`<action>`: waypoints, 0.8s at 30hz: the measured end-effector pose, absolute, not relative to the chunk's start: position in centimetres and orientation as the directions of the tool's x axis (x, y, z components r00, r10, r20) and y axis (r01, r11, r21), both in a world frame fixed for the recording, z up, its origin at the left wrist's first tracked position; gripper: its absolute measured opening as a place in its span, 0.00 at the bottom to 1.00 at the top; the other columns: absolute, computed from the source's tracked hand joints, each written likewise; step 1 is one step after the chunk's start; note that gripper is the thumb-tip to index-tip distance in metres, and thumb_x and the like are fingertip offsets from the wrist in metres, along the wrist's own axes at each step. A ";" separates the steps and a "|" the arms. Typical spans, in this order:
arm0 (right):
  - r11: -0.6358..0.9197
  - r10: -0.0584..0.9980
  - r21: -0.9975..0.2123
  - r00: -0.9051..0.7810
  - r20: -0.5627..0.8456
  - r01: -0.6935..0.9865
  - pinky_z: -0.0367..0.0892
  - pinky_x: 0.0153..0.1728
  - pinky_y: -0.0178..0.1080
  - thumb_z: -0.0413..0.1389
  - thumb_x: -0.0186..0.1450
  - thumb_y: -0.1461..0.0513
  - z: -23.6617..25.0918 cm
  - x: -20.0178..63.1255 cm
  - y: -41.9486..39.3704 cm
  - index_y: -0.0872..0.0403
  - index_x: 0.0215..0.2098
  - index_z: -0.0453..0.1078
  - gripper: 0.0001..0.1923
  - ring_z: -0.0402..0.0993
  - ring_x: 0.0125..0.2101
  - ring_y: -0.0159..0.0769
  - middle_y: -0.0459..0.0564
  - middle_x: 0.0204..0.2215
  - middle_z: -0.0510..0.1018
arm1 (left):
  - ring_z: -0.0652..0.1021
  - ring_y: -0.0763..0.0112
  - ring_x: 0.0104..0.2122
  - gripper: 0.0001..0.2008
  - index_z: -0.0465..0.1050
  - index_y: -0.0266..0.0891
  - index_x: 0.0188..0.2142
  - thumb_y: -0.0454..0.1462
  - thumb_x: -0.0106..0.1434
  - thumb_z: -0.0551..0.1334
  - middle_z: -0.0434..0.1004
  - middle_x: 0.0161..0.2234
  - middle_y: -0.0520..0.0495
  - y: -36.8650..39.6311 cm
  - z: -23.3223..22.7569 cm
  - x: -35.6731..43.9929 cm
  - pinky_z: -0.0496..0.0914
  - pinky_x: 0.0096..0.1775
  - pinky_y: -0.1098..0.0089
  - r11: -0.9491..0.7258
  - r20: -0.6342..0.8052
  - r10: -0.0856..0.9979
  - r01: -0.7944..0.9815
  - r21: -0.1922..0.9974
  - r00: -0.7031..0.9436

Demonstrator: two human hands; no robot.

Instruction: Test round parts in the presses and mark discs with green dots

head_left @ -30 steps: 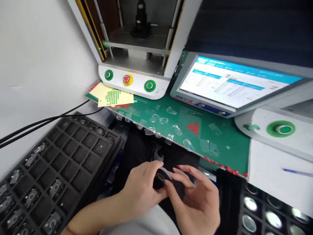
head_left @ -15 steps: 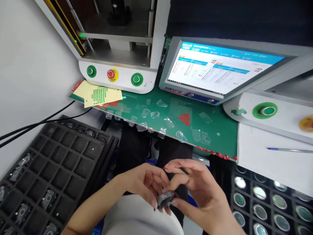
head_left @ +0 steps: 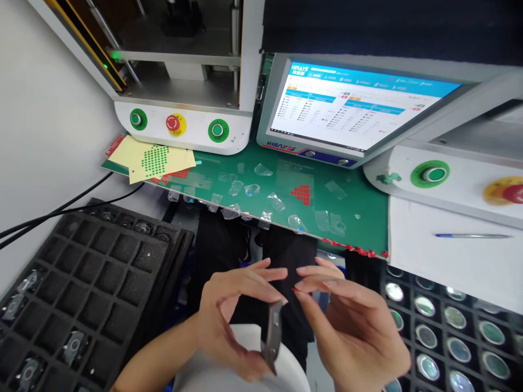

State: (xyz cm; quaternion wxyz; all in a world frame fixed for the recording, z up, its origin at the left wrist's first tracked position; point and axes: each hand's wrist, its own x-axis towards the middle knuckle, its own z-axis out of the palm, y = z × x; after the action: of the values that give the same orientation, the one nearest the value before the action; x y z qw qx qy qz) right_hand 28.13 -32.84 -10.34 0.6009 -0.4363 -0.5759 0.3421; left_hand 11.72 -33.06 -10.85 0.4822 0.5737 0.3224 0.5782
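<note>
The left hand point(head_left: 229, 321) pinches a small dark round part point(head_left: 273, 337) edge-on between thumb and fingertips, its grip closed on the part's top and bottom rim; the part sits near the bottom centre of the scene, below the near edge of the bench, above a pale rounded surface whose nature I cannot tell; the right hand point(head_left: 351, 332) hovers just right of the part, fingers loosely spread and holding nothing, its fingertips close to those of the left hand but apart from the part; to the left lies a black compartment tray point(head_left: 102, 272), most cells bare, a few holding small metal pieces; to the right, a second tray point(head_left: 445, 337) holds rows of round shiny lenses; on the far side, the green bench point(head_left: 359, 207) carries scraps of clear film, a yellow sheet point(head_left: 151, 160) of green dots, a tilted monitor point(head_left: 351, 111), and a white machine point(head_left: 183, 122) with green and red buttons; a pen point(head_left: 469, 236) rests on white paper at far right.
</note>
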 end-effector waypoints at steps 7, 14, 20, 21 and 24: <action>0.388 0.893 -0.913 0.194 0.406 0.129 0.64 0.55 0.53 0.61 0.57 0.76 -10.2 27.7 -33.0 0.51 0.44 0.71 0.21 0.78 0.37 0.37 0.42 0.30 0.81 | 0.83 0.57 0.43 0.21 0.75 0.43 0.48 0.49 0.58 0.67 0.85 0.36 0.44 -34.1 -10.9 13.3 0.72 0.55 0.55 -0.453 0.454 0.886 -0.034 0.891 0.097; 0.315 0.902 -0.938 0.261 0.343 0.144 0.65 0.57 0.51 0.65 0.56 0.74 -10.1 27.8 -33.3 0.50 0.49 0.70 0.25 0.78 0.37 0.34 0.43 0.36 0.81 | 0.84 0.59 0.39 0.24 0.75 0.42 0.49 0.52 0.57 0.68 0.84 0.37 0.44 -34.3 -11.2 13.3 0.74 0.53 0.56 -0.438 0.444 0.894 -0.089 0.894 0.062; 0.322 0.913 -0.933 0.209 0.351 0.159 0.61 0.57 0.56 0.63 0.57 0.73 -9.7 27.8 -33.1 0.50 0.44 0.71 0.20 0.77 0.32 0.35 0.41 0.28 0.81 | 0.84 0.57 0.39 0.23 0.74 0.45 0.49 0.50 0.57 0.68 0.84 0.37 0.44 -34.1 -11.0 13.0 0.75 0.52 0.52 -0.402 0.408 0.909 -0.075 0.913 0.091; 0.327 0.913 -0.932 0.202 0.354 0.156 0.61 0.56 0.55 0.63 0.57 0.74 -9.7 27.7 -33.1 0.50 0.42 0.71 0.18 0.76 0.30 0.34 0.40 0.27 0.80 | 0.84 0.57 0.39 0.23 0.75 0.45 0.49 0.50 0.57 0.67 0.84 0.37 0.44 -34.1 -11.0 13.0 0.74 0.52 0.52 -0.393 0.400 0.911 -0.081 0.916 0.099; 0.340 0.910 -0.932 0.208 0.360 0.124 0.65 0.52 0.49 0.61 0.57 0.75 -9.4 27.6 -33.1 0.51 0.38 0.69 0.16 0.75 0.27 0.31 0.40 0.26 0.78 | 0.83 0.55 0.42 0.23 0.75 0.43 0.49 0.50 0.57 0.68 0.84 0.35 0.44 -33.9 -10.9 13.0 0.72 0.55 0.50 -0.380 0.390 0.916 -0.109 0.918 0.095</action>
State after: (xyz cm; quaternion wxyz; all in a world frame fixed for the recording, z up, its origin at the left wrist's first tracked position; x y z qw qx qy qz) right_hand 27.57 -33.12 -9.38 0.6136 -0.4771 -0.5417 0.3199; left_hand 12.95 -33.87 -10.86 0.4411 0.5941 0.3395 0.5807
